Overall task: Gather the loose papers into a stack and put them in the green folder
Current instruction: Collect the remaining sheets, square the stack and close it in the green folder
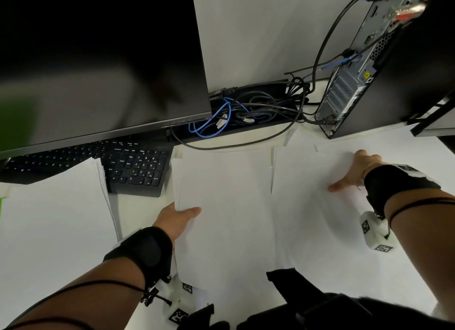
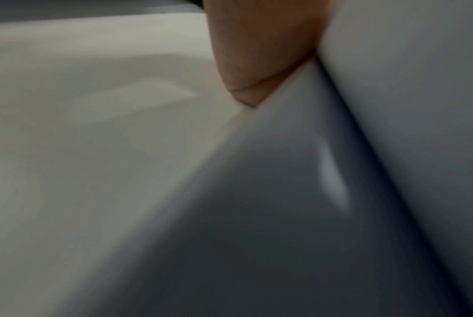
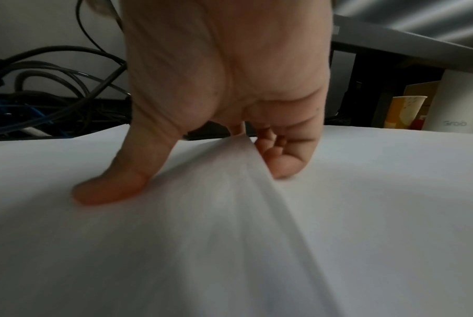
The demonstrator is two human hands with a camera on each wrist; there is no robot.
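- Two bare hands work on a white desk covered with loose white sheets; black wrist straps sit on both forearms.
- Left hand, near centre, pinches the near-left corner of a thin bundle of sheets, thumb on top and fingers hidden beneath, likely to keep the gathered pages together while more are fetched.
- Right hand, far right, is spread with its fingers bent onto another sheet; the right wrist view shows thumb and fingertips bunching the paper into a raised ridge, seemingly to lift it off the flat surface so it can be drawn toward the bundle.
- A further pile of sheets lies at the left, partly overlapping a black keyboard.
- Green folder: only a blurred green shape shows at the far-left edge, well apart from both hands; whether it lies open cannot be told.
- Behind stand a dark monitor, tangled cables and a computer tower.
- Stacking appears only partly done.
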